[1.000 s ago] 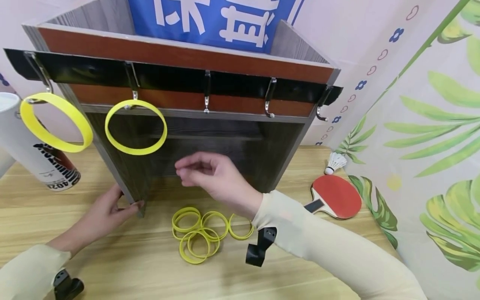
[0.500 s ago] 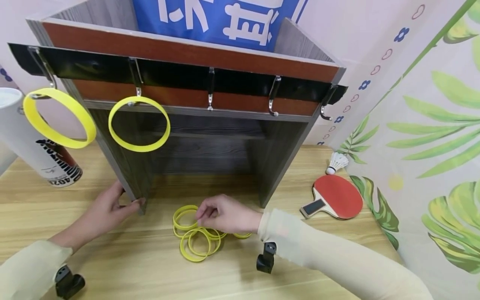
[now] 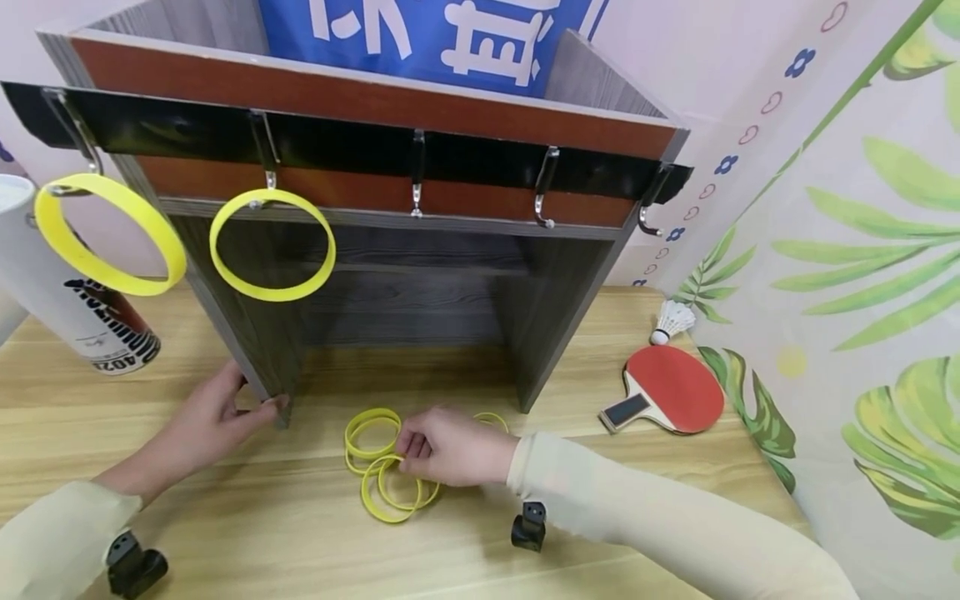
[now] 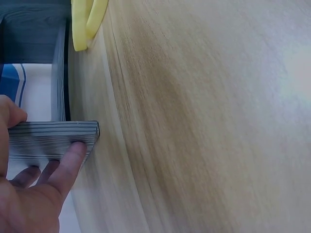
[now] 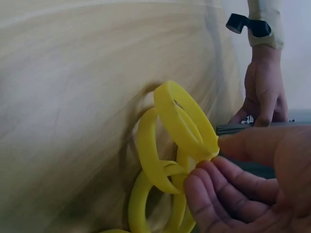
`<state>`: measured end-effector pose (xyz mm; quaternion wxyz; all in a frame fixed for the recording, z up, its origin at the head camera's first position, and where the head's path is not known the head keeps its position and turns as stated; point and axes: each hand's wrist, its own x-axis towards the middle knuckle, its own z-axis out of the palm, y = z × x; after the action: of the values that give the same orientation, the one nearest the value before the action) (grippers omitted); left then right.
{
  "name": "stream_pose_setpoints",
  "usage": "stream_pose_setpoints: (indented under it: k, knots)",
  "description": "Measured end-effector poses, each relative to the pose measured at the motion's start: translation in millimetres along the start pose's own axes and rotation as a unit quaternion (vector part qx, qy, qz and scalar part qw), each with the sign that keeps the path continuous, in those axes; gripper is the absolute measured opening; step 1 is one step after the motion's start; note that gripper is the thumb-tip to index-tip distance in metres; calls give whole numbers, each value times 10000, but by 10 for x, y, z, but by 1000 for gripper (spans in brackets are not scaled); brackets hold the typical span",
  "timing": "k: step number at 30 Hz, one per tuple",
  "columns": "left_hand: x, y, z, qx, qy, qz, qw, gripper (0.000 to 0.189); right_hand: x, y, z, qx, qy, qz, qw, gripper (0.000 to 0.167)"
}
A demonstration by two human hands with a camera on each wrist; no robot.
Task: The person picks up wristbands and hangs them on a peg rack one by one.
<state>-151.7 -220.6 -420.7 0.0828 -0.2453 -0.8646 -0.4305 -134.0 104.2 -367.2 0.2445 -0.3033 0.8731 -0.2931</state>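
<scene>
My left hand (image 3: 206,425) grips the front edge of the grey wooden cabinet's side panel (image 4: 53,141), thumb on one face and fingers on the other. At a loose pile of yellow rings on the table, my right hand (image 3: 457,448) pinches the edge of one yellow ring (image 5: 170,121) between thumb and fingers. That ring leans over other rings (image 5: 146,145) in the right wrist view. Part of the pile is hidden behind the right hand in the head view. Two more yellow rings hang from the two leftmost hooks, one outermost (image 3: 142,287) and one beside it (image 3: 273,294).
A black hook rail (image 3: 345,158) spans the cabinet front, with bare hooks toward the right. A white printed tube (image 3: 82,308) stands at left. A red table tennis bat (image 3: 678,387) and a shuttlecock (image 3: 672,320) lie at right, near the patterned wall.
My right hand has come down from in front of the cabinet opening to the ring pile, its fingers now at a ring. The left hand keeps its hold on the panel.
</scene>
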Motion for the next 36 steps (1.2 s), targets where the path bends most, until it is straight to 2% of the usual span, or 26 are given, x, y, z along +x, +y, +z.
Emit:
stream_pose_setpoints:
  k: [4,7,15,19,23,26,31,36]
  knots:
    - [-2,3,-13,-20,-23,-78,10000,73,-2,-68,14,-981,84,18,9951,12]
    - [3,9,-17,-15,-39,-100,9999,72,-20,-99,33,-1437,127,5,9895,14]
    - [2,13,-12,-59,-14,-134,9999,69,-18,-126,63,-1584,96,153,9872,19]
    - [-10,7,-13,-101,-20,-128,9999,69,5,-109,45,-1212,14,162,9925,18]
    - [-1,3,-21,-169,-116,-200,9996,73,25,-48,9,-420,-56,42,9991,12]
    - [3,3,-23,-148,-127,-227,9996,72,29,3,-24,239,-149,-71,9996,9]
    - [7,2,-13,-64,-44,-126,9999,71,32,89,-57,1202,-389,-54,9920,16]
    - [0,0,4,-35,21,-50,10000,71,23,130,-77,2020,-544,269,9775,21]
